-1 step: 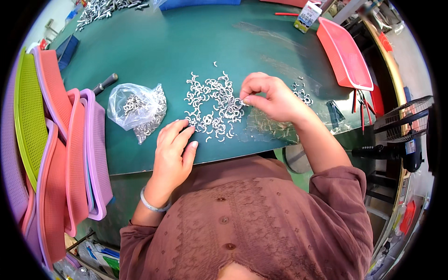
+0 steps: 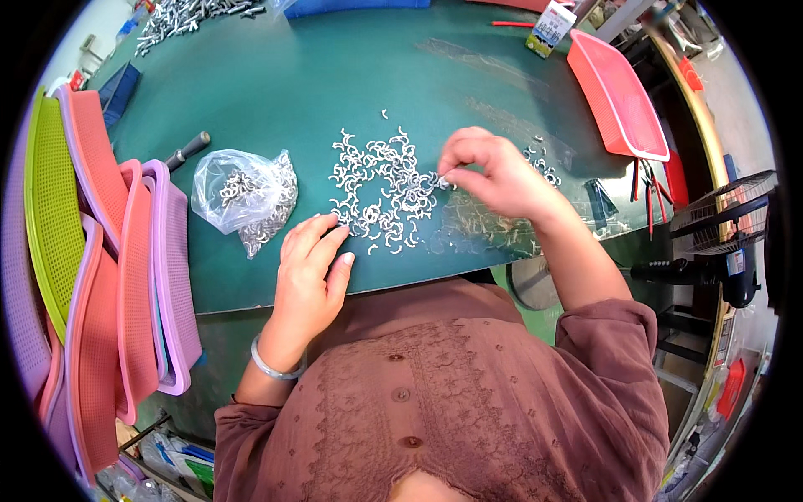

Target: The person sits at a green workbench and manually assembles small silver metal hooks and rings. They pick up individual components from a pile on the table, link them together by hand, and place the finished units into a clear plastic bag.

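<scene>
Clips (image 2: 381,184) piled mid-bench (image 2: 276,84); right hand (image 2: 493,171) at pile's right edge, fingers pinching one clip; left hand (image 2: 309,268) flat below pile, fingers released; bag (image 2: 242,197) left of pile.

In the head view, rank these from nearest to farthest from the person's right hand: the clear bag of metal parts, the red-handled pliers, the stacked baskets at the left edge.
From the right hand:
1. Red-handled pliers, to its right by the table edge.
2. Clear bag of metal parts, to its left, beyond the loose pile.
3. Stacked baskets, at the far left edge.
</scene>
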`<move>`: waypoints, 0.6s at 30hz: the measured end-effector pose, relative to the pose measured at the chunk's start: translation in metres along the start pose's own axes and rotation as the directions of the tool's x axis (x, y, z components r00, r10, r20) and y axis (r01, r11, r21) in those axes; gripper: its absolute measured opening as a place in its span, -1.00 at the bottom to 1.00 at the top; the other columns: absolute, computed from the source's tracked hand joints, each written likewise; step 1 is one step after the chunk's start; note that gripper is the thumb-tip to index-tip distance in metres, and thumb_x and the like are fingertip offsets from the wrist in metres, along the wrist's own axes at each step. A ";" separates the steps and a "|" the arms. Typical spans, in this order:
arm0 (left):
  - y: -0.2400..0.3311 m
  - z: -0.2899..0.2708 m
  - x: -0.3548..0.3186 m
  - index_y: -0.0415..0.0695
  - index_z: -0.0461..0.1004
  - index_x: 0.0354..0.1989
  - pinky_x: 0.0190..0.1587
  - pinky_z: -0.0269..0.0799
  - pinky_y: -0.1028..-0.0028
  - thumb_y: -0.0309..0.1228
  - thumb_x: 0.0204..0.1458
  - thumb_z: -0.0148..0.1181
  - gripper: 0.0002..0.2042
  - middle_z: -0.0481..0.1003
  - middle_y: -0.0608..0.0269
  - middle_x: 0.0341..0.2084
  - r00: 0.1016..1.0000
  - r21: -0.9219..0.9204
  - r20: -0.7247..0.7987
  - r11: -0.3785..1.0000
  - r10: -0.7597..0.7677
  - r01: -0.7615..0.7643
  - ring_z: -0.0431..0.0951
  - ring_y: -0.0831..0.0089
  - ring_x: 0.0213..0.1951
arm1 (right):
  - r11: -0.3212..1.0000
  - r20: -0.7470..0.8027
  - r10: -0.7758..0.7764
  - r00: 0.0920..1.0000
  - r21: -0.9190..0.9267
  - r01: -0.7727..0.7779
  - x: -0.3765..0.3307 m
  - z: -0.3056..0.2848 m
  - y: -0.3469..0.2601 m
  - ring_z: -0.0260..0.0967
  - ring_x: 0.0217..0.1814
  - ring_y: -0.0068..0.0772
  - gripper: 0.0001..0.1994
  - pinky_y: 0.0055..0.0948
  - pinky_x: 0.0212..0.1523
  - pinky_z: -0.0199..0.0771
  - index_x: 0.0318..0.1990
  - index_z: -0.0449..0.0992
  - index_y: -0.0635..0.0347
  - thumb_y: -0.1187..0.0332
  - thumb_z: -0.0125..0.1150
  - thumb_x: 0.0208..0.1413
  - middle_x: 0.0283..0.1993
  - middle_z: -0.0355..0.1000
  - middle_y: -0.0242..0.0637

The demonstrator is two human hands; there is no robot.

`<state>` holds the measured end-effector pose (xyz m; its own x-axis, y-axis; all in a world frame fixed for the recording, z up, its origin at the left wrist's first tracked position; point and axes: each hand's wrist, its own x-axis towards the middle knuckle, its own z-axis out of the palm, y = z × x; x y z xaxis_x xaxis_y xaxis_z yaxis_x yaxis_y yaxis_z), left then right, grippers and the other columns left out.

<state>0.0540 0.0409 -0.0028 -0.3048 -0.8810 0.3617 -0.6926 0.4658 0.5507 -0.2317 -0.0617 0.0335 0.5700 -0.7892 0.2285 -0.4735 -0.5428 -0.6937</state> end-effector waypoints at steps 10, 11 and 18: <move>0.004 0.007 0.003 -0.17 0.55 -0.09 0.17 0.25 0.08 -0.52 -0.01 0.23 -0.73 0.42 -0.03 0.02 0.999 0.019 0.018 0.999 0.033 -0.034 0.39 -0.07 0.10 | 0.814 -0.185 0.058 0.981 -0.560 -0.153 -0.050 -0.024 0.023 0.31 -0.15 -0.11 -0.88 -0.22 -0.07 0.34 -0.36 0.56 0.23 0.58 0.13 -0.08 -0.32 0.41 -0.24; 0.005 0.007 0.004 -0.15 0.55 -0.08 0.18 0.24 0.07 -0.51 -0.01 0.22 -0.72 0.40 -0.04 0.04 0.998 0.030 0.033 0.999 0.045 -0.046 0.37 -0.08 0.12 | 0.817 -0.213 0.043 0.976 -0.555 -0.157 -0.052 -0.022 0.022 0.31 -0.14 -0.11 -0.86 -0.22 -0.06 0.33 -0.35 0.56 0.23 0.59 0.13 -0.09 -0.31 0.41 -0.23; 0.016 0.012 0.018 -0.12 0.50 0.02 0.25 0.09 -0.04 -0.49 0.01 0.19 -0.66 0.30 -0.09 0.14 0.990 0.131 0.134 0.990 0.039 -0.057 0.24 -0.12 0.22 | 0.925 -0.044 -0.084 0.996 -0.375 0.061 -0.036 0.017 -0.008 0.32 -0.04 -0.05 -0.72 -0.22 0.02 0.36 -0.19 0.58 0.21 0.63 0.16 -0.11 -0.07 0.42 -0.17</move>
<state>0.0295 0.0319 0.0031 -0.4165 -0.8654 0.2786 -0.7542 0.5000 0.4257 -0.2373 -0.0238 0.0195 0.5777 -0.7529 0.3153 -0.6549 -0.6581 -0.3716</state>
